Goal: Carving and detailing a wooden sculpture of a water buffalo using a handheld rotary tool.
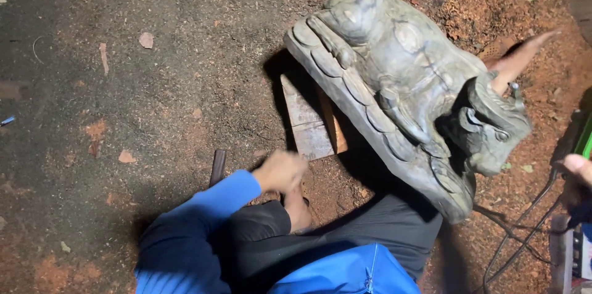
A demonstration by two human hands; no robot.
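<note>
A grey carved wooden sculpture [401, 84] of an animal figure on a scalloped base leans tilted on a wooden block [311, 121]. My left hand [280, 171], in a blue sleeve, is blurred, with its fingers curled and nothing visible in it. It hovers near my knee [299, 208], just left of the block. Only part of my right hand [578, 167] shows at the right edge. It grips a green and black power tool [583, 137], to the right of the sculpture's carved head [496, 124].
Reddish sawdust and wood chips cover the dark ground. A dark handle [217, 167] lies beside my left arm. Black cables [518, 232] run from the tool. A bare limb [518, 60] sticks out behind the sculpture; hand or foot, I cannot tell. A grey box [570, 257] sits bottom right.
</note>
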